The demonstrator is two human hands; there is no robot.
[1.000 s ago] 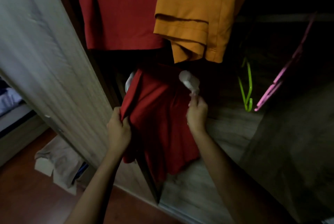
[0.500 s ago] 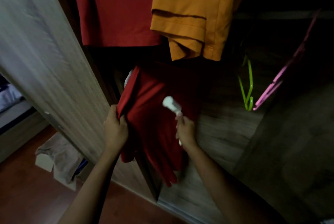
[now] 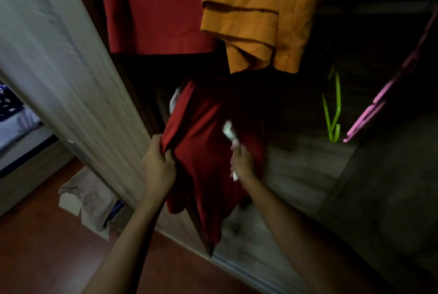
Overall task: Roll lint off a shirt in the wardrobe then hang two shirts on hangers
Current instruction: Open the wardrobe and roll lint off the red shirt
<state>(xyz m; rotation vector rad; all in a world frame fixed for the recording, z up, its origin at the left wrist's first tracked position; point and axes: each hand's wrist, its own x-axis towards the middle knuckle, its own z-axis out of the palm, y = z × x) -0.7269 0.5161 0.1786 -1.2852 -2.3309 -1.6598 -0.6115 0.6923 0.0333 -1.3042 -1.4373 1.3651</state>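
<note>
Nearest, the left hand (image 3: 158, 163) grips a bunched fold at the left edge of the hanging red shirt (image 3: 201, 151), and the right hand (image 3: 243, 163) is wrapped round the handle of a white lint roller (image 3: 229, 130). The roller's head points up and lies against the cloth just above that hand. The shirt hangs lengthwise straight down between the two hands, about equally near both, so I judge the stroke should run along that length. Further in hang a green hanger (image 3: 333, 113), a pink hanger (image 3: 384, 94) and an orange shirt (image 3: 256, 9); no writing is legible.

Head-worn, wide-angle; facing forward and down into grey wood-grain wardrobe (image 3: 296, 175); close on hanging dark-red shirt (image 3: 201, 151) mid-frame.
</note>
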